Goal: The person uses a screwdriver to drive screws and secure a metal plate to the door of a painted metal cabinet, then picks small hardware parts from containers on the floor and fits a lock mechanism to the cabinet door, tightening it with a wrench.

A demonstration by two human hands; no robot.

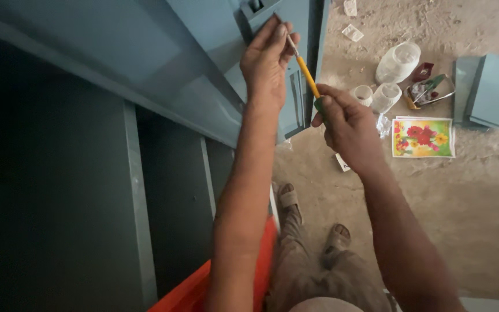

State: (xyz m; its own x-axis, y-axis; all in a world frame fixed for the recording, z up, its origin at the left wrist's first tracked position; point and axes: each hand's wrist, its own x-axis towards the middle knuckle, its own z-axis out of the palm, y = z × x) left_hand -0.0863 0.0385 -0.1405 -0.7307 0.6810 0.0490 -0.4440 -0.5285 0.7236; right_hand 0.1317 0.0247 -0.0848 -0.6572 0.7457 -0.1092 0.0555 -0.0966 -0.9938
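My right hand (345, 124) is closed around the green handle of a yellow-shafted screwdriver (307, 75). Its metal tip points up to the blue-grey metal cabinet door (215, 34). My left hand (267, 60) pinches the screwdriver's tip against a raised fitting near the door's edge. Both forearms reach up from the bottom of the view. My sandalled feet (313, 219) stand on the sandy floor below.
The open grey cabinet with shelves (134, 190) fills the left. On the floor at right lie a clear plastic jar (398, 62), two small white cups (376, 95), a flowered card (423, 137), a tray of small parts (431, 91) and a blue-grey metal piece (486, 89). Something orange (197, 289) sits by my legs.
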